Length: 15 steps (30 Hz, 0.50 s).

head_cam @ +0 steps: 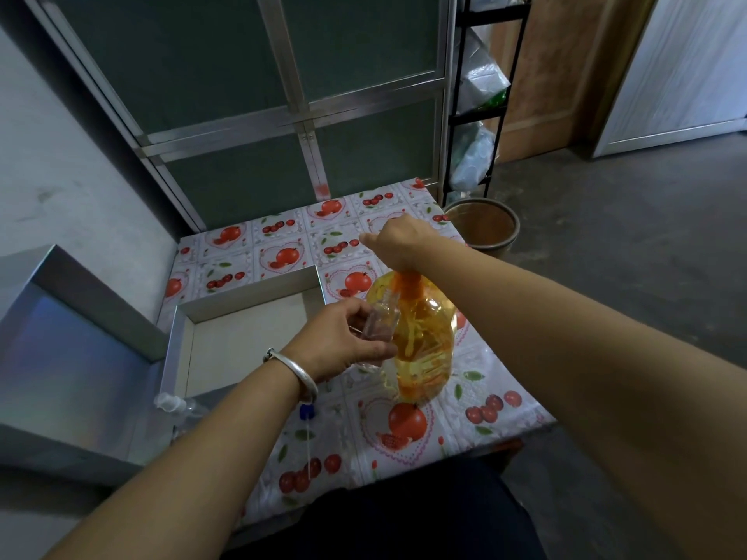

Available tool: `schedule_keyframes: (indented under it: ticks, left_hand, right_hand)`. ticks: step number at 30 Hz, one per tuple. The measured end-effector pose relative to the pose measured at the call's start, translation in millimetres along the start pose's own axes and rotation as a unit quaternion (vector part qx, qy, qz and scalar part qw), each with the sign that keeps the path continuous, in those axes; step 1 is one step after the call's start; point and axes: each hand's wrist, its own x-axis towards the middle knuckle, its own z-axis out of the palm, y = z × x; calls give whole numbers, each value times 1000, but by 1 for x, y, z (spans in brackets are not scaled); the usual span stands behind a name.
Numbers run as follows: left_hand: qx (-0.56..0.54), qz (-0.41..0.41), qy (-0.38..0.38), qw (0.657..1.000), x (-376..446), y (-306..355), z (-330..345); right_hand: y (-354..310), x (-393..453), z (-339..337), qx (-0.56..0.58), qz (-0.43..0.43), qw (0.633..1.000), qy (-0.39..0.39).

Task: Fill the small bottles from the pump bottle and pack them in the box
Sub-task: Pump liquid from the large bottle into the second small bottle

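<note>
On the desk (477, 381), the right hand (398, 244) presses the pump bottle (420, 337), fingers curled round its top; at nine o'clock the left hand (343, 341) pinches a small bottle (378, 327). No readable writing.

L hand (337, 341) low, fingers curled in a grip, wrist bent inward. R hand (398, 242) raised, fisted, knuckles up, forearm extended.

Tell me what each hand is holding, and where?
Left hand: small clear bottle, fingers around its body. Right hand: the pump top of the pump bottle.
</note>
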Motion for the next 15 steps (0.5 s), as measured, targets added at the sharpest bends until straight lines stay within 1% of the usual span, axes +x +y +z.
schedule_keyframes:
  ticks: [2, 4, 10, 12, 15]
  left_hand:
    - [2, -1, -1, 1000, 0, 0, 0]
    - [5, 0, -2, 1000, -1, 1, -2]
    - [0, 3, -3, 1000, 0, 0, 0]
    - [-1, 5, -2, 1000, 0, 0, -1]
    - [-8, 1, 2, 1000, 1, 1, -2]
  right_hand:
    - [0, 1, -3, 19, 16, 1000, -17]
    - [-1, 0, -4, 34, 18, 999, -15]
    - [1, -1, -1, 16, 1, 999, 31]
    - [0, -1, 0, 5, -13, 1000, 14]
    - [-2, 3, -2, 9, -2, 1000, -22]
